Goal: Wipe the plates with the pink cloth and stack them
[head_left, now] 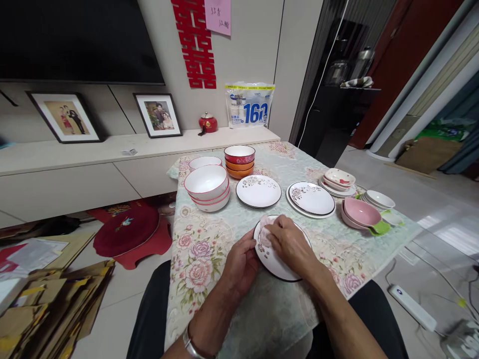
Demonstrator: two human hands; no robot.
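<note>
The round plate, white with a dark rim and brown flowers, is at the near edge of the table, between the person's two hands; the left hand holds its left rim, thumb uppermost; the right hand is closed over a pale pink cloth and presses it onto the plate's face; whether the plate's underside touches the table is hard to tell from here. It looks like glazed ceramic, so I would expect it to be stiff, fairly light, slippery if damp and apt to chip; the rim is the best hold, with fingers beneath; the cloth should be soft and fold easily.

Just beyond, toward the table's far edge, lies a flowered plate, with a plate pair to its right; these stand closest in the way of any forward reach. By the left edge stand white bowls with pink rims; behind the flowered plate, nearer the far edge, is a stack of red and orange bowls; toward the right corner crowd pink bowls, small white bowls and a heart-marked dish on stacked plates.
</note>
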